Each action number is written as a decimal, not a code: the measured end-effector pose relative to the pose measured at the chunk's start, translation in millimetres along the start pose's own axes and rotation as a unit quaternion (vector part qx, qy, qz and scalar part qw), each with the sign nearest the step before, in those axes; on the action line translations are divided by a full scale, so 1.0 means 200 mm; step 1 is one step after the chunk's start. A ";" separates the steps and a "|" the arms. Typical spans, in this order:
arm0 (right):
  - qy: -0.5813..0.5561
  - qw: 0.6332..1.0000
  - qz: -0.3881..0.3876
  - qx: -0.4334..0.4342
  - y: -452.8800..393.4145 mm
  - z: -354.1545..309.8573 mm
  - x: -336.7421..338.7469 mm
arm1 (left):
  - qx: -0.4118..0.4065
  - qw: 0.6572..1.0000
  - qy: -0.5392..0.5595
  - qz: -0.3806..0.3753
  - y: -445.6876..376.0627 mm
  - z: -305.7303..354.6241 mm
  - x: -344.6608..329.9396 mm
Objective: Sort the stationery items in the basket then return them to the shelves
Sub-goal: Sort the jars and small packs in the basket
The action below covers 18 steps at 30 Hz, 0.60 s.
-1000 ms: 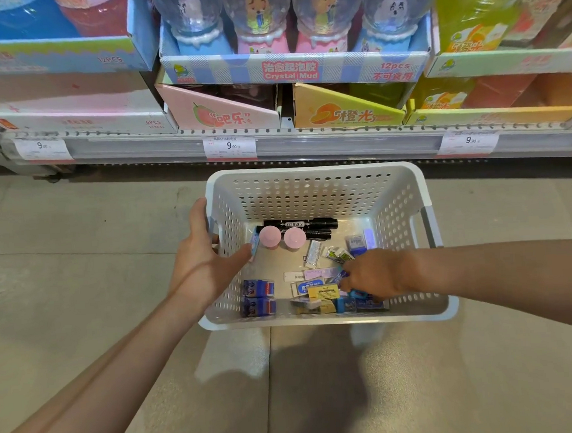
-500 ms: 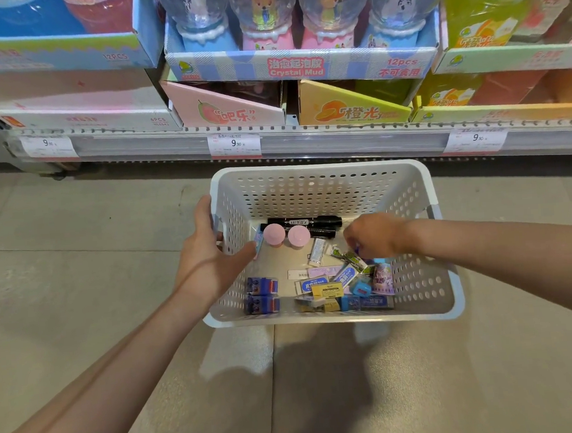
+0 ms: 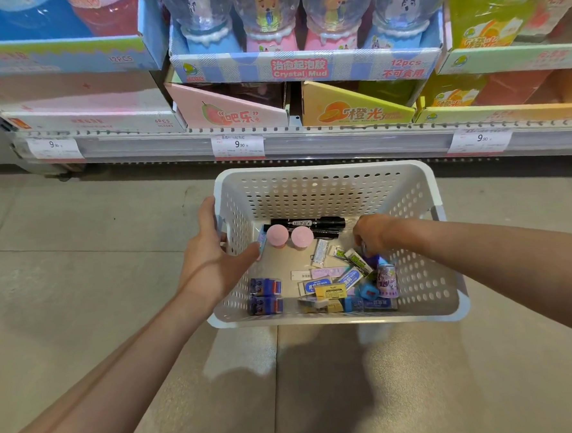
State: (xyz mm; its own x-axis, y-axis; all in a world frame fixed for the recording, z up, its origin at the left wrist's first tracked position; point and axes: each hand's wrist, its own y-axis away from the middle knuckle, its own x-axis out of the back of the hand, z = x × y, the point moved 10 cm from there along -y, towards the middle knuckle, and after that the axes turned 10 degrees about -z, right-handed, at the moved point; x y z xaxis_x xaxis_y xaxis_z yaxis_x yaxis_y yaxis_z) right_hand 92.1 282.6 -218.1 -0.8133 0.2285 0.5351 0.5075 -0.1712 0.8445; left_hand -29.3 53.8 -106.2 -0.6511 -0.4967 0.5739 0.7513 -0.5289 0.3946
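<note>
A white perforated basket (image 3: pixel 322 171) stands on the tiled floor. It holds two black markers (image 3: pixel 315 223) at the back, two pink round-topped items (image 3: pixel 276 236) beside them and two dark blue boxes (image 3: pixel 265 287) at the front left. Several small erasers (image 3: pixel 329 292) and a purple can-shaped item (image 3: pixel 387 278) lie at the front right. My left hand (image 3: pixel 210 254) grips the basket's left wall, thumb inside. My right hand (image 3: pixel 371 233) is inside at the back right, its fingers curled down over the small packets. What they hold is hidden.
A low store shelf (image 3: pixel 307 142) with price tags runs just behind the basket. On it sit display boxes, including a Crystal Mud box (image 3: pixel 299 68) of domed toys, a pink box (image 3: pixel 231 114) and a yellow box (image 3: pixel 355 111). Grey floor tiles surround the basket.
My right hand has moved from the basket's front right pile to the back right, uncovering the purple can-shaped item. My left hand has stayed on the left wall.
</note>
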 end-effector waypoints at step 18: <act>-0.434 0.857 0.179 0.213 0.34 -0.09 0.28 | 0.006 1.000 0.011 -0.014 -0.02 -0.02 -0.01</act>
State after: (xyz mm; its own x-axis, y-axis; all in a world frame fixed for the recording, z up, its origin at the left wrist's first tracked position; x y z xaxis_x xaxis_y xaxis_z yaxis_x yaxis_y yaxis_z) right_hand 75.5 266.7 -131.5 -0.1602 0.8924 0.4218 0.8879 -0.0564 0.4565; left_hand -30.7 54.4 -112.3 -0.6743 -0.4973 0.5459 0.7337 -0.5353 0.4186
